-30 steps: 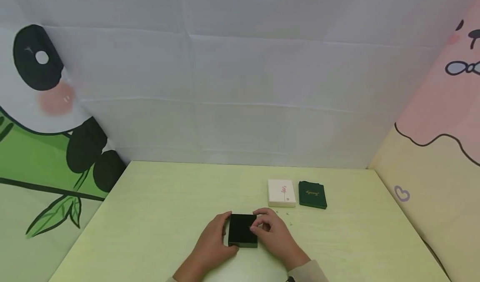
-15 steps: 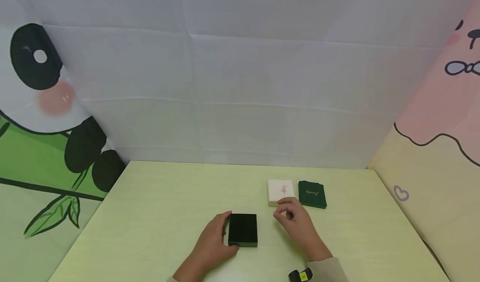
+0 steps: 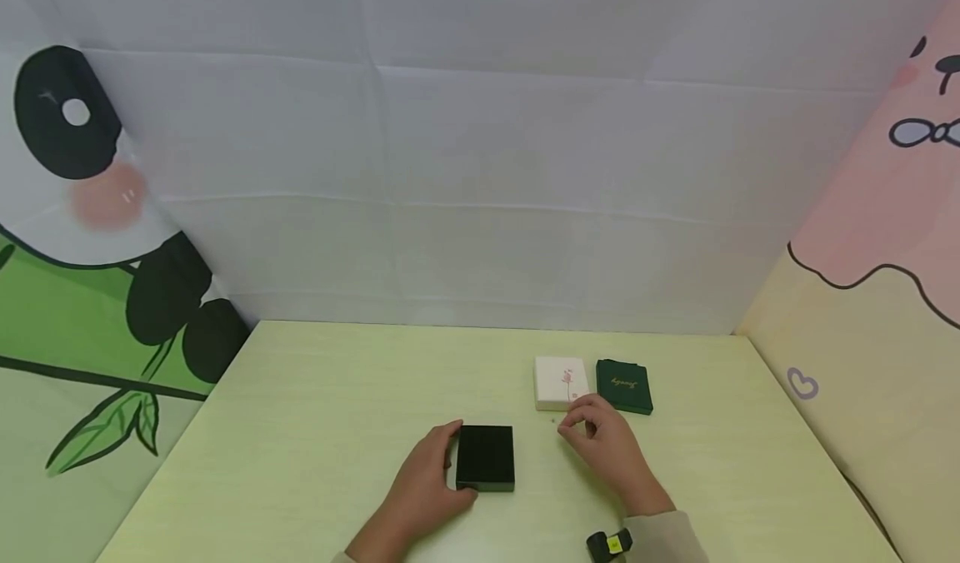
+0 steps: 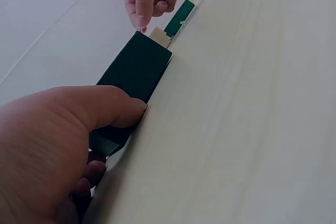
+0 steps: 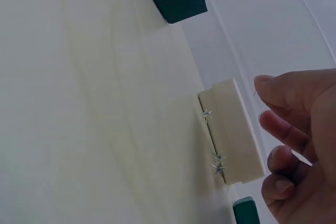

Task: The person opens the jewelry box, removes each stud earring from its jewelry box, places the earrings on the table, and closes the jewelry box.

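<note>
My left hand (image 3: 426,484) grips a small dark green jewellery box (image 3: 485,459) with a black top, thumb on its near edge and fingers on its far left side. To the right, my right hand (image 3: 606,442) hovers above the table with thumb and index finger pinched together. A tiny thin glint at the fingertips looks like the post of a stud earring (image 5: 255,93), mostly hidden. Below it, small silvery star-shaped earrings (image 5: 218,169) lie in front of a white box (image 3: 562,384) with a pink flower print.
A flat dark green piece (image 3: 625,386) with gold lettering lies right of the white box. Behind the pale yellow table (image 3: 360,380) rises a white cloth wall (image 3: 480,171). Patterned side walls stand left and right.
My right hand has left the top of the green box and moved right, to just in front of the white box, fingers still pinched. My left hand has kept its grip.
</note>
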The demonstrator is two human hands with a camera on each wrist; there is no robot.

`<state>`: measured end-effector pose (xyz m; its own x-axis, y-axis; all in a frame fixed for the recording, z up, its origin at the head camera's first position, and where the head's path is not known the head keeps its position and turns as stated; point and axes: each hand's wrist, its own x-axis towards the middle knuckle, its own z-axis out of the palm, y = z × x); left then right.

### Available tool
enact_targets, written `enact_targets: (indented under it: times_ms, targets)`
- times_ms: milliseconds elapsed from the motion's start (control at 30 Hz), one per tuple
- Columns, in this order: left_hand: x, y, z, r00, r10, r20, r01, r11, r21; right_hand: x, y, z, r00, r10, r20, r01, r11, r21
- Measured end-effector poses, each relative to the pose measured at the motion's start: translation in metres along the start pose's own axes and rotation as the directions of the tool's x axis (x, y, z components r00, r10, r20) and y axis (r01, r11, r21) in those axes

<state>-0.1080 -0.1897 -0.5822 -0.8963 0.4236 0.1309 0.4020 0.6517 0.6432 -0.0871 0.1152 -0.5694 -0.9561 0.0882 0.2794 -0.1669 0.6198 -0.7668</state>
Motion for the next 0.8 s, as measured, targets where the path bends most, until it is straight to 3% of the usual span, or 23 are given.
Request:
enact_targets:
  times_ms: [433, 800]
  targets:
    - [0.001, -0.002, 0.0, 1.0, 0.014, -0.012, -0.014, 1.0, 0.002, 0.003, 0.007, 0.007, 0.998, 0.03, 0.051, -0.023, 0.991, -0.135]
    - [0.001, -0.002, 0.001, 1.0, 0.02, -0.01, -0.02, 1.0, 0.009, 0.003, 0.015, 0.01, 0.998, 0.027, 0.063, -0.017, 0.988, -0.154]
